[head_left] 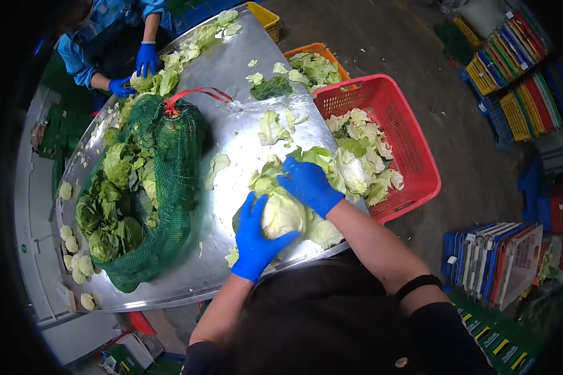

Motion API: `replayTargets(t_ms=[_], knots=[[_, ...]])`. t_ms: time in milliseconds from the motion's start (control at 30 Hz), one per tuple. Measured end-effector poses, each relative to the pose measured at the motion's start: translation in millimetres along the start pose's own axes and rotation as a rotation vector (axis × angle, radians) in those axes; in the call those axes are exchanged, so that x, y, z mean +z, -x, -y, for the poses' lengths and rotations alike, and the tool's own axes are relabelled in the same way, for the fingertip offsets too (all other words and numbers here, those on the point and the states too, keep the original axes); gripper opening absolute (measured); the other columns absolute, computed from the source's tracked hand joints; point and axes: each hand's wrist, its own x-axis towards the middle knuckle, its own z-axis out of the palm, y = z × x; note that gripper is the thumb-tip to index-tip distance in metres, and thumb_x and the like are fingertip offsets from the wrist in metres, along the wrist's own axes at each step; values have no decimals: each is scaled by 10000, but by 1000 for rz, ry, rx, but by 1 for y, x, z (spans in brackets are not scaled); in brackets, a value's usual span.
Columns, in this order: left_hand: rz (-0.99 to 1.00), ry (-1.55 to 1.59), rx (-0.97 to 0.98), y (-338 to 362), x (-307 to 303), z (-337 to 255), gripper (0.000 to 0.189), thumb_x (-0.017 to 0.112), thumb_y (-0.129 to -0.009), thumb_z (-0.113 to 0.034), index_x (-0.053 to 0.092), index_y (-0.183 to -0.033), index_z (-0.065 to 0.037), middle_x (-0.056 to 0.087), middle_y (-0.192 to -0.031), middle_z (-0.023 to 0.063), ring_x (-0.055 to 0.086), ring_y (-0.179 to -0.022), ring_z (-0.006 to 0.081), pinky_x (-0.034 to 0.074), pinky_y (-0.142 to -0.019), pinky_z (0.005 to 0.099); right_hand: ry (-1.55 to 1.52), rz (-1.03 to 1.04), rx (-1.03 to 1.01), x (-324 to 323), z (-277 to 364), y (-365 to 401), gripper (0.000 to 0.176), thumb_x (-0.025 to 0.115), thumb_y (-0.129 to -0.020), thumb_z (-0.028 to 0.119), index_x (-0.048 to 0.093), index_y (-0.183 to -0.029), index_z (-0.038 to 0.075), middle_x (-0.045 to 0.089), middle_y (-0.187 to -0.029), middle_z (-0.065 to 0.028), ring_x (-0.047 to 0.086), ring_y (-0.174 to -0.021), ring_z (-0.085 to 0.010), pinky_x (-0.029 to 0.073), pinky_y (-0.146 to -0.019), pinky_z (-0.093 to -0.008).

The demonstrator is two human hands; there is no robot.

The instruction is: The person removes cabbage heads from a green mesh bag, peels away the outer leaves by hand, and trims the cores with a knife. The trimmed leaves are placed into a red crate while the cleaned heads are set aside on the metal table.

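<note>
A pale green cabbage (283, 215) rests on the metal table near its front edge. My left hand (254, 240), in a blue glove, wraps round its left side with the thumb along the front. At the cabbage's upper right, my right hand (309, 185), also blue-gloved, bends its fingers over an outer leaf; the fingertips are partly hidden. Loose cabbage leaves (322, 231) lie beside and under the head. A green mesh sack (175, 181) lies open to the left with several cabbages (117, 165) in it.
Loose leaves and trimmings fill part of a red basket (413, 144) at the table's right edge. An orange crate (322, 50) behind it holds more leaves. Across the metal table (231, 69), a co-worker's blue-gloved hands (146, 59) handle cabbage. Stacked crates (491, 262) stand at right.
</note>
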Motion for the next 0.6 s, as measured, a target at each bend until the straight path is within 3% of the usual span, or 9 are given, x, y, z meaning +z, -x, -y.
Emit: replayTargets(t_ms=[100, 167, 233, 300, 333, 367, 433, 533, 600], knots=[[-10, 104, 98, 3, 1, 22, 947, 854, -603, -351, 386, -1372, -59, 380, -1397, 214, 387, -1290, 383, 334, -1073, 434, 131, -155, 43, 2, -36, -7, 440, 665, -803, 455, 597, -1011, 74, 666, -818, -148, 658, -771, -309, 504, -688, -397], [7, 196, 57, 27, -14, 32, 963, 861, -591, -353, 384, -1361, -25, 387, -1385, 225, 402, -1273, 386, 341, -1063, 434, -179, -258, -9, 19, -24, 4, 480, 677, -788, 464, 609, -1066, 79, 649, -754, -144, 646, -699, -314, 501, -652, -411], [11, 154, 11, 33, -22, 22, 987, 867, -579, -358, 368, -1354, -5, 409, -1351, 230, 429, -1240, 377, 355, -1049, 434, -211, -255, 15, 3, 10, 21, 570, 683, -779, 493, 595, -1177, 95, 625, -702, -135, 632, -655, -303, 494, -633, -403], [-9, 80, -88, 29, -23, 10, 1009, 871, -566, -374, 354, -1347, 0, 432, -1304, 231, 452, -1203, 369, 361, -1043, 432, -435, -71, 173, -7, 37, 36, 644, 668, -790, 519, 549, -1272, 109, 607, -683, -135, 629, -650, -283, 486, -617, -383], [-13, 81, -97, 30, -21, 14, 1009, 871, -566, -374, 354, -1347, 0, 432, -1304, 231, 452, -1203, 369, 361, -1043, 432, -275, -58, 155, -6, 47, 46, 637, 633, -822, 525, 527, -1305, 124, 588, -665, -133, 625, -638, -269, 474, -594, -371], [-36, 63, -120, 30, -15, 20, 1015, 880, -554, -365, 354, -1343, 0, 444, -1285, 220, 466, -1189, 346, 373, -1034, 420, -191, -209, 10, 17, 41, 52, 542, 618, -836, 509, 569, -1242, 153, 592, -649, -118, 625, -621, -271, 477, -578, -376], [-59, 47, -139, 28, -7, 37, 1022, 888, -542, -355, 353, -1339, 0, 455, -1267, 208, 480, -1175, 322, 385, -1024, 409, -184, -250, 54, 34, 22, 50, 405, 610, -837, 482, 608, -1097, 171, 613, -654, -111, 629, -614, -300, 484, -572, -401], [-37, 646, -330, 24, -24, 63, 989, 900, -525, -202, 366, -1334, -6, 515, -1223, 145, 519, -1122, 231, 415, -993, 362, 136, -228, 44, 43, -20, 39, 242, 581, -853, 396, 576, -909, 160, 634, -681, -131, 616, -603, -353, 474, -541, -463], [-83, 922, -383, 27, -23, 88, 832, 807, -666, -291, 395, -1335, -18, 518, -1248, 138, 527, -1132, 253, 404, -1011, 369, 188, -250, 46, 36, -32, 32, 229, 558, -859, 377, 576, -905, 153, 635, -678, -138, 623, -609, -344, 481, -547, -465]])
